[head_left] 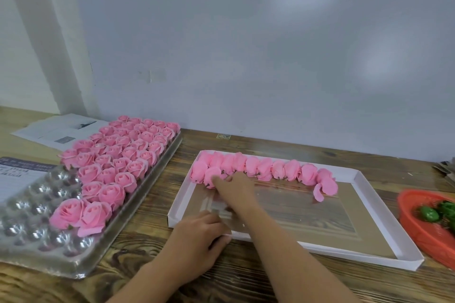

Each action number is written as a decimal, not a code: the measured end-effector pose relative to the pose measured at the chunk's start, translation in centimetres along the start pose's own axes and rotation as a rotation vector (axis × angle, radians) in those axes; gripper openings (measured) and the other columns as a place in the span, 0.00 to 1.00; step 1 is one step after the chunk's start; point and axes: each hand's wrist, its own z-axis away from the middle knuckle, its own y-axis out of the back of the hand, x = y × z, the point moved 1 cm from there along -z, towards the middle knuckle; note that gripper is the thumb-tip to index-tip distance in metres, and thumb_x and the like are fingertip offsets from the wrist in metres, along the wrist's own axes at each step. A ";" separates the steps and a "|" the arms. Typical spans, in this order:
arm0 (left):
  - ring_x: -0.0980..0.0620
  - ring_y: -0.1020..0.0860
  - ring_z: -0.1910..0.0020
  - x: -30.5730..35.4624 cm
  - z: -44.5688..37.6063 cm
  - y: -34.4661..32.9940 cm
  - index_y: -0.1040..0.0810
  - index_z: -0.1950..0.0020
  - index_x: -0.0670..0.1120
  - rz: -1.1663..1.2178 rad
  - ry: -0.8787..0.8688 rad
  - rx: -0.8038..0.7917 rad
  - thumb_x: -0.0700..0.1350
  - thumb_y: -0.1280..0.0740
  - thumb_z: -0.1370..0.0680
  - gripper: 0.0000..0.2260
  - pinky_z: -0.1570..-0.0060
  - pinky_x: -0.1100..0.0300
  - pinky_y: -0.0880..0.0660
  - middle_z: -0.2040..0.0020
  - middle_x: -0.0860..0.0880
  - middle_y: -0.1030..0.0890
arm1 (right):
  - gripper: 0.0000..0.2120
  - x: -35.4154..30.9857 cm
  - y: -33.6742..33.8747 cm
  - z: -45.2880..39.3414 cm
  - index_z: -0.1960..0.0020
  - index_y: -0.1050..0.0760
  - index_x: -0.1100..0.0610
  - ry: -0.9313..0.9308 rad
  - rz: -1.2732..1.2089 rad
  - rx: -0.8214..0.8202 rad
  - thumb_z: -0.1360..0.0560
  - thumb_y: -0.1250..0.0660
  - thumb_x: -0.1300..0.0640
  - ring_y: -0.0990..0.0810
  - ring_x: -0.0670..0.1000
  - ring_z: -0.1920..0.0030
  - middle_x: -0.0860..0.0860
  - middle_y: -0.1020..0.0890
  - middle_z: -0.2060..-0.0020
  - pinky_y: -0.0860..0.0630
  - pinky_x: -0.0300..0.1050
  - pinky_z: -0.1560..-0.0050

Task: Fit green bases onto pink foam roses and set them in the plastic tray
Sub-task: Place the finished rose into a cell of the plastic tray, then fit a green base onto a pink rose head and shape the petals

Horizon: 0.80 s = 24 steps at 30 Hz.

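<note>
A clear plastic tray (34, 206) on the left holds several pink foam roses (128, 152) upright in its far cups; the near cups are bare. A white box lid (384, 231) in the middle carries a row of pink roses (278, 168) lying on their sides. My right hand (234, 188) reaches across the lid, and its fingertips close on the lower end of one rose (209, 174) at the row's left end; the thumb is hidden. My left hand (199, 231) grips the lid's front left edge with curled fingers. Green bases (429, 214) lie in an orange basket (416, 231) at the right.
Printed papers (56, 130) lie behind and left of the tray. One rose at the row's right end has a loose petal (318, 194) hanging down. A white board stands against the wall behind the wooden table (152, 204). Some grey items sit at the far right edge.
</note>
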 end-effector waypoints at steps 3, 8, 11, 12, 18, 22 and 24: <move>0.54 0.20 0.58 -0.2 0.0 0.0 0.16 0.56 0.50 -0.008 -0.003 0.000 0.51 0.33 0.22 0.09 0.60 0.58 0.22 0.57 0.56 0.18 | 0.12 -0.4 -1.4 -2.2 0.57 0.24 0.60 -0.092 -0.015 0.058 0.28 0.35 0.49 0.23 0.50 0.66 0.52 0.22 0.66 0.30 0.41 0.69; 0.58 0.21 0.56 -0.3 -0.1 0.1 0.16 0.57 0.53 -0.006 -0.020 -0.001 0.51 0.34 0.24 0.08 0.61 0.63 0.23 0.55 0.60 0.17 | 0.08 -0.8 -2.3 -4.0 0.63 0.25 0.56 -0.162 0.100 0.077 0.29 0.35 0.53 0.22 0.55 0.59 0.52 0.22 0.65 0.27 0.43 0.59; 0.58 0.20 0.54 -0.4 -0.2 0.0 0.15 0.56 0.53 0.003 -0.037 0.004 0.51 0.35 0.24 0.09 0.59 0.62 0.23 0.53 0.60 0.16 | 0.09 -0.8 -2.7 -4.4 0.59 0.19 0.59 -0.176 0.107 0.079 0.31 0.36 0.56 0.20 0.57 0.55 0.55 0.18 0.59 0.22 0.47 0.53; 0.58 0.20 0.54 -0.4 -0.3 0.0 0.15 0.56 0.53 -0.001 -0.042 0.005 0.51 0.34 0.24 0.08 0.60 0.62 0.22 0.53 0.60 0.17 | 0.07 -0.9 -2.6 -4.3 0.62 0.20 0.59 -0.189 0.088 0.073 0.32 0.35 0.57 0.19 0.56 0.56 0.54 0.18 0.61 0.21 0.47 0.55; 0.54 0.21 0.61 -0.3 -0.2 -0.2 0.18 0.60 0.50 -0.048 -0.050 0.048 0.50 0.31 0.23 0.07 0.65 0.59 0.23 0.61 0.56 0.20 | 0.04 -0.4 -1.2 -4.0 0.70 0.28 0.59 -0.260 -0.125 0.040 0.40 0.33 0.63 0.24 0.54 0.68 0.55 0.23 0.69 0.30 0.37 0.72; 0.55 0.20 0.60 -0.2 -0.1 -0.1 0.17 0.58 0.51 -0.028 -0.048 0.042 0.48 0.27 0.25 0.03 0.63 0.60 0.22 0.61 0.57 0.20 | 0.05 1.2 0.1 -3.2 0.56 0.25 0.60 -0.281 -0.401 0.015 0.31 0.32 0.63 0.23 0.52 0.64 0.56 0.23 0.64 0.24 0.45 0.62; 0.56 0.20 0.60 -0.1 -0.1 0.0 0.17 0.58 0.52 -0.028 -0.043 0.032 0.48 0.26 0.25 0.03 0.63 0.61 0.22 0.61 0.58 0.19 | 0.05 2.0 1.1 -2.5 0.52 0.24 0.61 -0.308 -0.562 -0.024 0.28 0.31 0.64 0.27 0.47 0.71 0.53 0.25 0.68 0.28 0.40 0.69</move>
